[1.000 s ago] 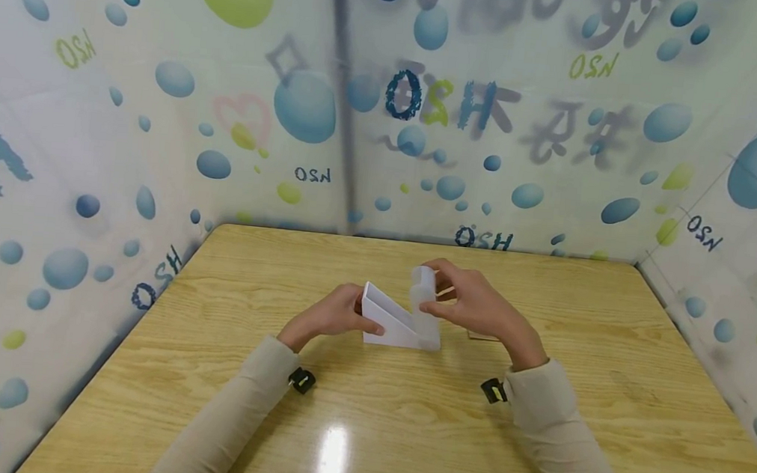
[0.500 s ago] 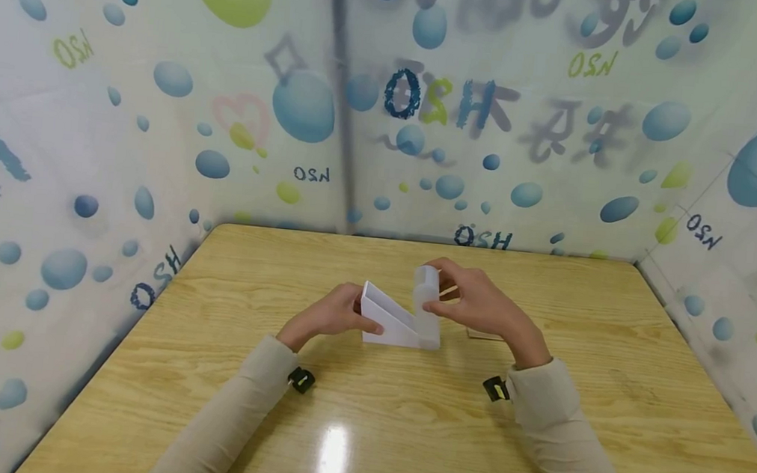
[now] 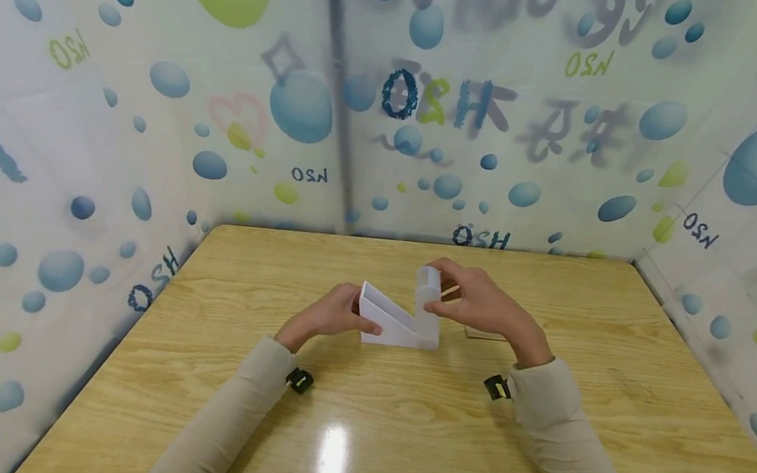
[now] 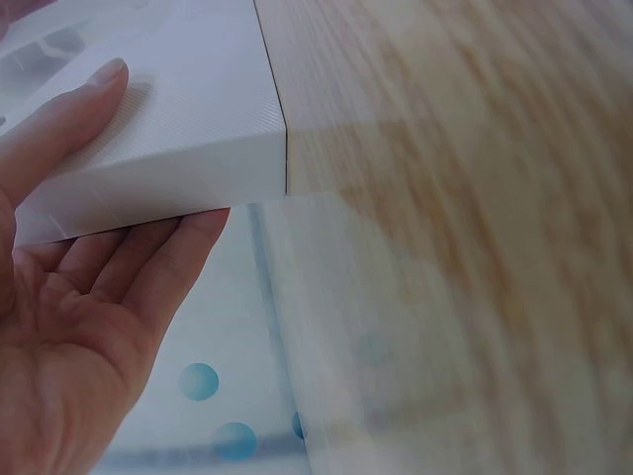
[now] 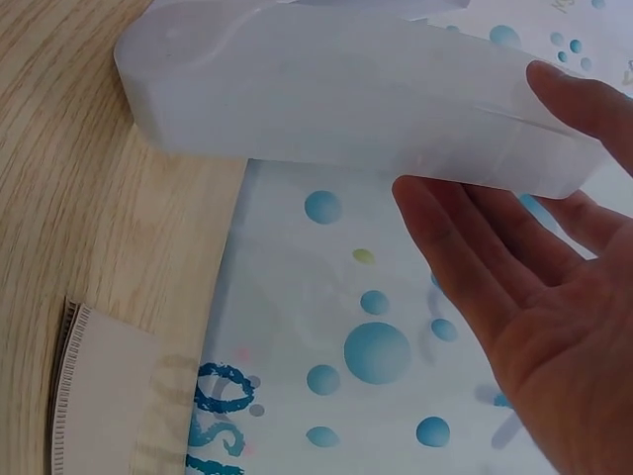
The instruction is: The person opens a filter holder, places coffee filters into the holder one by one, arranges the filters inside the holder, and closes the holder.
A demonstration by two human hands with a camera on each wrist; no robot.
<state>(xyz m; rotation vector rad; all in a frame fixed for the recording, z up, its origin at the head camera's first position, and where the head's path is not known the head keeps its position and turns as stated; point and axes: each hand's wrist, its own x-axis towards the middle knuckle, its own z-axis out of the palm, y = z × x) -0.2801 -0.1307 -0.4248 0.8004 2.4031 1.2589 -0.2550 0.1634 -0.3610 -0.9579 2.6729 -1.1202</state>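
A white slanted open-topped box (image 3: 387, 323), shaped like a small magazine holder, stands on the wooden table. My left hand (image 3: 331, 311) grips its tall end, thumb on the near face and fingers behind, as the left wrist view shows on its ribbed white side (image 4: 198, 89). At the box's low end a long, translucent white plastic case (image 3: 427, 320) stands upright, its lower end overlapping the box in the head view. My right hand (image 3: 477, 299) holds the case near its top between thumb and fingers. The case (image 5: 297, 94) has a rounded lower end in the right wrist view.
A flat piece of brown cardboard (image 3: 483, 334) lies on the table (image 3: 363, 408) beneath my right hand; its corrugated edge shows in the right wrist view. A printed curtain (image 3: 273, 205) with blue and green dots stands behind the table's far edge.
My right hand and the translucent case have shifted slightly right, and the case stands a little straighter. My left hand keeps its hold on the white box, which stays put.
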